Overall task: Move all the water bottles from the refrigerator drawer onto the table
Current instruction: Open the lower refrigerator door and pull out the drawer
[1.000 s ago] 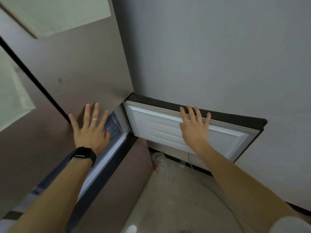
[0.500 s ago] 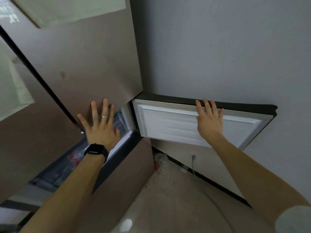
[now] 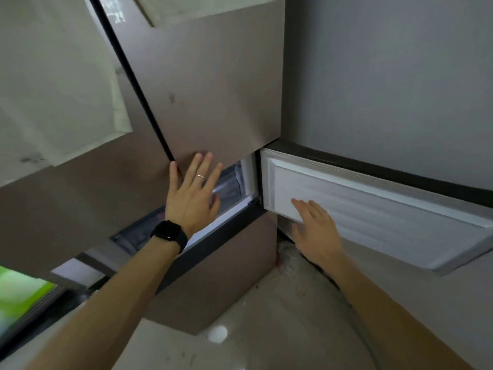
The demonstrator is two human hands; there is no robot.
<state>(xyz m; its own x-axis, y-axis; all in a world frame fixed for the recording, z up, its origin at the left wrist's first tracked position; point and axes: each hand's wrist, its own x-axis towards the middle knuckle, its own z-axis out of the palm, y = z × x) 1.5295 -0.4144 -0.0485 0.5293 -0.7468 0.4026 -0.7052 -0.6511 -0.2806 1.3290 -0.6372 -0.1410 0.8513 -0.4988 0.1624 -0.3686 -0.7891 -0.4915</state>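
The right hand point(image 3: 317, 231) is now lower than half a second ago: it has left the top edge of the open lower door point(image 3: 386, 209) and lies over the lower left corner of the door's white inner panel. The left hand point(image 3: 190, 201) stays almost in the same place, in front of the opened compartment.

The gray wall point(image 3: 386, 76) fills the right upper part of the view. Beside it stands the brown refrigerator point(image 3: 213, 89), with two closed upper doors and a dark gap between them. The lower door is swung out to the right, along the wall, and shows its white ribbed inner side with a dark frame on top. Under it is the pale, glossy floor point(image 3: 280, 329).

In the opening below the upper doors one sees part of the refrigerator drawer point(image 3: 229, 186), with a translucent front. It is inside the compartment, partly hidden behind the left hand. What lies in it is too blurred to tell, so I cannot make out the water bottles.

Both hands hold nothing. The left hand has straight, spread fingers; the fingertips reach over the lower edge of the upper door, but I cannot tell if they touch it. The right hand has relaxed, slightly spread fingers on or just before the white panel.

A black watch point(image 3: 169, 234) is on the left wrist, and a thin ring point(image 3: 201, 176) is on one left finger.
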